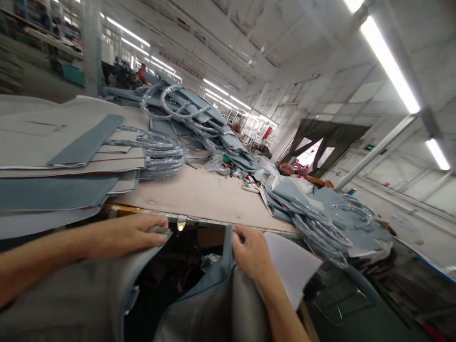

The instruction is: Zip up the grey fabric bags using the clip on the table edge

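My left hand (124, 235) rests flat on a grey-blue leather panel (81, 294) at the near edge of the workbench (199, 194), fingers pressing its upper corner. My right hand (251, 249) pinches the top edge of a second grey-blue panel (213, 304) that hangs down below the bench edge. A white sheet (292, 263) lies just right of that hand. Between the two panels is a dark gap under the bench.
Stacks of grey and blue cut panels (64, 156) fill the left. Plastic-wrapped handles (160, 154) lie beside them, and more bag pieces (199, 118) pile up behind. Another heap of blue pieces with wrapped handles (320, 213) sits at the right.
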The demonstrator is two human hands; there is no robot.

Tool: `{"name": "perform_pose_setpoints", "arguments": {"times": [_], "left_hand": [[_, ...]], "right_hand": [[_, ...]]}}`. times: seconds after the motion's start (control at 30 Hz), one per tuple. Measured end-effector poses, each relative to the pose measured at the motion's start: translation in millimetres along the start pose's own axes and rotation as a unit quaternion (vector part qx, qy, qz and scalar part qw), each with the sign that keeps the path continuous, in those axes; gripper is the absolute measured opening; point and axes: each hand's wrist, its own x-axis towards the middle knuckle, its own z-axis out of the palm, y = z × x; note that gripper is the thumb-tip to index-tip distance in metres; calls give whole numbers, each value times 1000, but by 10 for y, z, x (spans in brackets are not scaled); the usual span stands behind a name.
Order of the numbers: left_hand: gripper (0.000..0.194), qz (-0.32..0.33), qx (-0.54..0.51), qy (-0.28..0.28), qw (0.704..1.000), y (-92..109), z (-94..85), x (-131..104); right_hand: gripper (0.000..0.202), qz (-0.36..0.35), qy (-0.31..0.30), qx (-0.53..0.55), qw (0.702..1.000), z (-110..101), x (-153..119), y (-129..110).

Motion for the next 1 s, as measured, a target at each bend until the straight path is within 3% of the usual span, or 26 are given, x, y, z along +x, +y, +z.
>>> {"name": "perform_pose_setpoints", "arguments": {"times": [0.07, 0.17, 0.37, 0.53, 0.63, 0.9, 1.0], "left_hand": [[24, -11, -3, -38, 999, -197, 270, 91], [30, -28, -14, -58, 998, -531, 554, 130], [58, -68, -84, -125, 986, -988, 643, 277], [64, -98, -100, -139, 980, -1048, 658, 413], [65, -102, -127, -154, 975, -1056, 683, 414], [71, -130, -183, -185, 957, -1024, 691, 355], [74, -130, -183, -185, 957, -1001, 698, 372]], "right_hand": [[22, 14, -31, 47, 998, 339, 59, 271], [32, 37, -80, 129, 988, 545, 88, 610], [49, 103, -104, 250, 957, 665, 122, 974], [48, 164, -138, 345, 914, 766, 99, 966], [38, 215, -119, 390, 888, 805, 75, 917], [37, 140, -72, 330, 931, 890, 54, 899], [49, 198, -12, 358, 913, 934, 36, 893]]}}
